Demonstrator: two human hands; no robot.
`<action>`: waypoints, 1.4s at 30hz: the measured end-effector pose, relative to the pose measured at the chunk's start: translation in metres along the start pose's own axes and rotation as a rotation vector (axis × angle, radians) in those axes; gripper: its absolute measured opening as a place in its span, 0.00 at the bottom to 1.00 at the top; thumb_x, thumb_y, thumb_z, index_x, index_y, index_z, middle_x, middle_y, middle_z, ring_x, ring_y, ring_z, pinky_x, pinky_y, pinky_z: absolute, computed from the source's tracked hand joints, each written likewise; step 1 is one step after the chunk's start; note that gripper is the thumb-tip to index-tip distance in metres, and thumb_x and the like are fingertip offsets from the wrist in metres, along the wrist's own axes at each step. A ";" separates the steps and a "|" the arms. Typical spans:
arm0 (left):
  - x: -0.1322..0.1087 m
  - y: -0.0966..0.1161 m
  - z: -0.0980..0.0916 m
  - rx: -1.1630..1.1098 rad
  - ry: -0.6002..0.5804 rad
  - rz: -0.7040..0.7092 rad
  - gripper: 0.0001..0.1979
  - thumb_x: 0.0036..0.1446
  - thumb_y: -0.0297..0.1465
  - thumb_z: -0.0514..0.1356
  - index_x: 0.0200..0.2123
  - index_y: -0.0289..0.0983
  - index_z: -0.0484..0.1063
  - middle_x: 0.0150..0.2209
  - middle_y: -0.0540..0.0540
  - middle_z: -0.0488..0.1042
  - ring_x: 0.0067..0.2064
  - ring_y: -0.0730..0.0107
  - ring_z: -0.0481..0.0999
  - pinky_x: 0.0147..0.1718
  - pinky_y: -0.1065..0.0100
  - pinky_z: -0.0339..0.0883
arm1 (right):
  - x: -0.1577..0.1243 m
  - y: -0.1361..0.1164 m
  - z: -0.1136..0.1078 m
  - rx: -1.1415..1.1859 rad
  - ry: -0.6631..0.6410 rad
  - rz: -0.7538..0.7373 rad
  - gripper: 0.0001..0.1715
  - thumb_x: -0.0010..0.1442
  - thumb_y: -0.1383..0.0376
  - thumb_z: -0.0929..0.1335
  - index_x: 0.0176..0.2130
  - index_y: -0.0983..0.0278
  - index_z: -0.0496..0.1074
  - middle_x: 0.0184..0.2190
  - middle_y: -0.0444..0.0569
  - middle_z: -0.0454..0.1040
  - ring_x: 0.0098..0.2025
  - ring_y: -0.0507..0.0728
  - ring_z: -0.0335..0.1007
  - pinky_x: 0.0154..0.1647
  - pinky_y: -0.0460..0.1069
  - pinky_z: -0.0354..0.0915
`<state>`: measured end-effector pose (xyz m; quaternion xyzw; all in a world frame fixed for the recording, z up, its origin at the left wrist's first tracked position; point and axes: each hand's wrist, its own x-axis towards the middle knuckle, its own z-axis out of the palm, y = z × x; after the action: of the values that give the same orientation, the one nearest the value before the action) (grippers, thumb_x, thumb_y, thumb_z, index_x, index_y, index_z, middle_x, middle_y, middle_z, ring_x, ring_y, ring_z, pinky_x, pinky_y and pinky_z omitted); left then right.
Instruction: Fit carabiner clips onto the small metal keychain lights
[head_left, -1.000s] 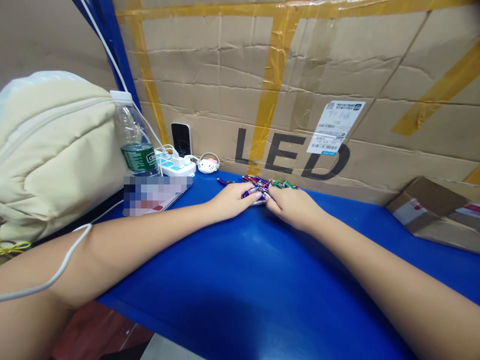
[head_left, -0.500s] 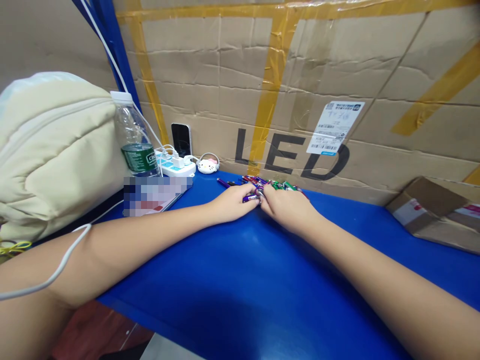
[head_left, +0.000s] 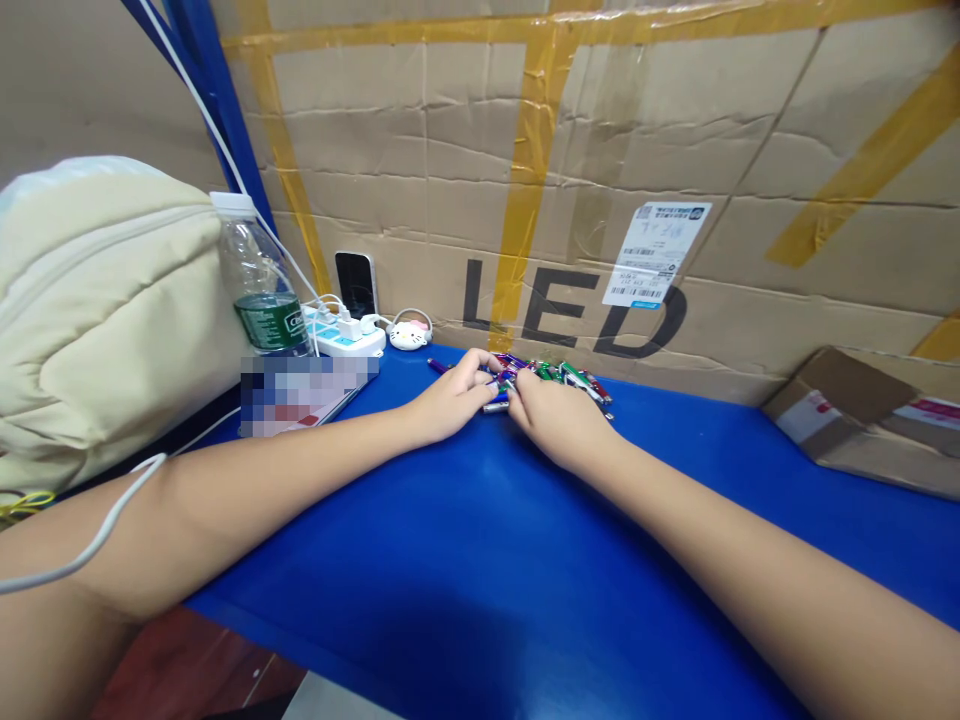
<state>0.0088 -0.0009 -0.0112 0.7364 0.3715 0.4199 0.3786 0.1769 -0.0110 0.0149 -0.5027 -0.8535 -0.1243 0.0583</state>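
And there's the right hand covering part of the pile of small coloured metallic sticks, too tiny to make out exactly! Left of the left hand, a flat item is pixelated past reading; out beyond the right hand, a cardboard parcel runs off the frame!
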 end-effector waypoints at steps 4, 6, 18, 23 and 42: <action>0.001 -0.002 -0.001 0.003 0.068 -0.028 0.09 0.59 0.32 0.52 0.43 0.38 0.58 0.25 0.55 0.63 0.27 0.73 0.64 0.27 0.71 0.55 | 0.000 0.002 0.006 0.096 -0.014 0.012 0.16 0.67 0.60 0.54 0.43 0.65 0.63 0.34 0.53 0.77 0.32 0.60 0.74 0.27 0.49 0.55; 0.002 -0.003 0.000 -0.003 0.072 -0.013 0.10 0.59 0.32 0.52 0.44 0.38 0.58 0.25 0.55 0.63 0.27 0.74 0.64 0.28 0.71 0.56 | 0.000 0.002 0.010 0.160 -0.014 0.027 0.15 0.67 0.60 0.54 0.43 0.64 0.63 0.35 0.52 0.76 0.33 0.59 0.73 0.26 0.48 0.53; 0.006 -0.001 0.000 0.318 0.156 0.062 0.10 0.57 0.30 0.57 0.44 0.35 0.68 0.40 0.46 0.73 0.39 0.68 0.72 0.41 0.65 0.66 | 0.002 0.017 0.010 0.139 0.122 0.051 0.13 0.66 0.61 0.54 0.39 0.62 0.64 0.33 0.49 0.76 0.33 0.58 0.71 0.26 0.48 0.49; 0.003 -0.002 0.000 0.654 0.028 0.195 0.11 0.57 0.27 0.57 0.44 0.37 0.70 0.45 0.45 0.74 0.48 0.61 0.72 0.49 0.60 0.64 | 0.004 0.034 0.015 0.009 0.077 -0.040 0.14 0.64 0.61 0.56 0.38 0.63 0.67 0.36 0.51 0.76 0.35 0.58 0.71 0.28 0.49 0.51; -0.003 0.001 0.005 0.918 0.050 0.156 0.32 0.57 0.36 0.58 0.63 0.42 0.52 0.65 0.40 0.53 0.64 0.48 0.51 0.59 0.45 0.48 | 0.007 0.040 0.037 0.113 0.416 -0.079 0.27 0.60 0.70 0.56 0.57 0.68 0.63 0.59 0.58 0.63 0.61 0.62 0.54 0.57 0.57 0.51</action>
<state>0.0124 -0.0052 -0.0132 0.8431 0.4715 0.2569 -0.0283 0.2092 0.0234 -0.0132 -0.4285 -0.8477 -0.1793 0.2562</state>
